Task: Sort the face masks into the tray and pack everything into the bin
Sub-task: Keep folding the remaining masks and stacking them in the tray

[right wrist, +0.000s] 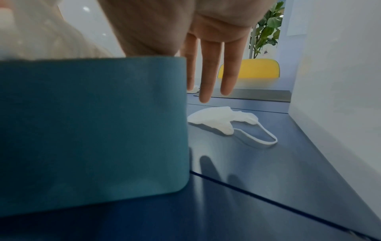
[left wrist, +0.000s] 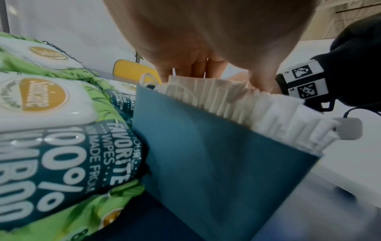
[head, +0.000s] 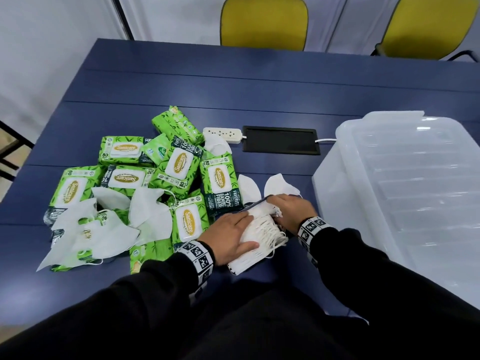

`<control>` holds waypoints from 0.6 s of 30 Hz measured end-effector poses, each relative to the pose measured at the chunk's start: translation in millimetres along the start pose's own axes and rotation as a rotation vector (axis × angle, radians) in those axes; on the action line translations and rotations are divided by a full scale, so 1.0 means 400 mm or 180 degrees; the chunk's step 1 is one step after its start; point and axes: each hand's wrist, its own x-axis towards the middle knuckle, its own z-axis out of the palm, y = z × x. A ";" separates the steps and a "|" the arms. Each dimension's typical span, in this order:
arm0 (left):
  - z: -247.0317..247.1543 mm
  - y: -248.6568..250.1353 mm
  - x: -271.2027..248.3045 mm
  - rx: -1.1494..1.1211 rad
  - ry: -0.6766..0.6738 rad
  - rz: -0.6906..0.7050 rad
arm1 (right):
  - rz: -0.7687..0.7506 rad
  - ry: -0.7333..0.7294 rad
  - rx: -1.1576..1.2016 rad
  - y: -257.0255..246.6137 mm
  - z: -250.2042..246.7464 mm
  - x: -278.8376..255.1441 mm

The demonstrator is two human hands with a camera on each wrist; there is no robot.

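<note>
A teal tray [head: 253, 206] [left wrist: 206, 163] [right wrist: 92, 130] sits near the table's front edge, packed with a row of white face masks [head: 262, 229] [left wrist: 237, 104] standing on edge. My left hand [head: 241, 229] [left wrist: 206, 40] lies flat on top of the near part of the row, fingers straight. My right hand [head: 288, 206] rests on the far end of the row, its straight fingers [right wrist: 208, 65] hanging past the tray's end. Two loose masks [head: 281, 185] [right wrist: 216, 119] lie just beyond the tray. More loose masks [head: 150, 211] lie over the wipes at left.
Several green wipe packs [head: 179, 162] are heaped left of the tray. A clear plastic bin [head: 405, 188] with its lid on stands at the right, close to the tray. A white power strip [head: 222, 133] and a black panel [head: 280, 140] lie behind. Yellow chairs [head: 263, 22] stand beyond the table.
</note>
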 end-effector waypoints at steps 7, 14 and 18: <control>-0.007 -0.007 -0.005 -0.0185 0.0056 0.0016 | 0.0108 -0.0035 0.0048 -0.009 0.003 0.005; -0.012 -0.025 -0.011 -0.0408 0.0026 0.0152 | 0.0000 -0.0147 -0.0058 -0.014 0.026 0.024; -0.010 -0.030 -0.018 -0.0422 -0.0068 0.0269 | -0.0030 -0.0285 -0.0045 -0.012 0.019 0.027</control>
